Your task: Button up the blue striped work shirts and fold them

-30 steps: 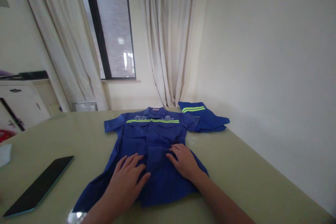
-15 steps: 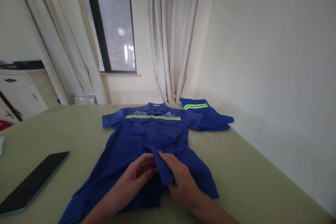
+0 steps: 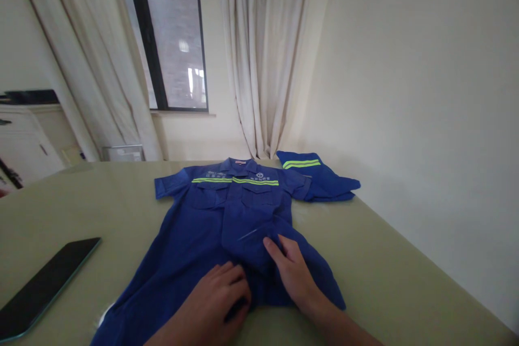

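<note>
In the head view, we see a short-sleeved dark blue cloth shirt [image 3: 198, 227] lying front up in the middle of a pale green, smooth-topped desk [image 3: 389, 259], its collar at the far end and its lower edge near us. As far as we can judge, the laying-out is mostly done at the top: both sleeves reach outward, and the yellow-green stripe [image 3: 259, 183] runs fairly straight across the chest above two flapped pockets.

The lower half looks less settled. The cloth bulges and creases around our hands, the bottom flares wide to both sides, and the near left part runs out of sight, so we cannot check that corner.

Our left hand [image 3: 217, 297] rests at the near edge of the shirt with its fingers curled; we cannot tell whether that grip pinches cloth. Our right hand [image 3: 295, 275] is on the raised front panel, thumb over the fabric and forefinger slightly apart from it; whether the hidden fingers grip the cloth beneath, we cannot tell.

A folded bright blue cloth garment [image 3: 328, 181] lies beyond the right sleeve, touching it, apparently needing no handling now. A flat black rectangular tablet [image 3: 48, 286] lies well apart on our left.
</note>
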### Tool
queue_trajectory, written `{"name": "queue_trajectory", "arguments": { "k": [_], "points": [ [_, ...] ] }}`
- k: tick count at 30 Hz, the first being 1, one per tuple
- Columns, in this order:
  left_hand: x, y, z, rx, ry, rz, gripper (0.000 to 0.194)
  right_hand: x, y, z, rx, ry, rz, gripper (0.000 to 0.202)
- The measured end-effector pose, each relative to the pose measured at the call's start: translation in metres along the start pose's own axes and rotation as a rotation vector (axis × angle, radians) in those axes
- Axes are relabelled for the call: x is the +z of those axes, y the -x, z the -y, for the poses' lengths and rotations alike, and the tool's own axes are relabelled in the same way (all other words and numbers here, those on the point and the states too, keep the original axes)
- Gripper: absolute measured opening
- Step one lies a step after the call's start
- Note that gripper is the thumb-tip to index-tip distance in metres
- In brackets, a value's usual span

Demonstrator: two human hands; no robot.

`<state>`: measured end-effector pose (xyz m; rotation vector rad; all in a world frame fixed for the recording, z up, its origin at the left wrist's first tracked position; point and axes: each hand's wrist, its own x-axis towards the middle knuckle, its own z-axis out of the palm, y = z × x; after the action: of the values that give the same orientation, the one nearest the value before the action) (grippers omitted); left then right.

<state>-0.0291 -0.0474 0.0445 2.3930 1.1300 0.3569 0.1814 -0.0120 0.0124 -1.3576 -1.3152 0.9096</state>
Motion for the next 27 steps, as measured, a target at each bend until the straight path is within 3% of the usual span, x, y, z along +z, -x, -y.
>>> {"name": "queue_trajectory", "arguments": {
  "k": [6, 10, 12, 15, 22, 27],
  "points": [
    [-0.020, 0.013, -0.004, -0.224, 0.314, 0.171, 0.011, -0.018, -0.002, 0.027, -0.148, -0.054, -0.036, 0.037],
    [-0.018, 0.009, 0.012, -0.178, 0.312, -0.075, 0.017, -0.017, 0.006, 0.034, -0.287, 0.008, -0.129, 0.025],
    [-0.013, 0.004, 0.017, -0.171, 0.311, -0.162, 0.020, -0.009, 0.013, 0.031, -0.328, 0.060, -0.045, 0.020],
    [-0.007, -0.001, 0.016, -0.151, 0.414, -0.120, 0.019, 0.003, 0.023, 0.023, -0.353, 0.127, 0.107, 0.009],
    [-0.007, 0.000, 0.015, -0.218, 0.707, 0.008, 0.010, 0.011, 0.028, 0.016, -0.363, 0.167, 0.151, 0.003],
    [-0.015, 0.005, 0.021, -0.193, 0.573, -0.082, 0.007, 0.014, 0.030, 0.016, -0.311, 0.127, 0.285, 0.006]
  ]
}}
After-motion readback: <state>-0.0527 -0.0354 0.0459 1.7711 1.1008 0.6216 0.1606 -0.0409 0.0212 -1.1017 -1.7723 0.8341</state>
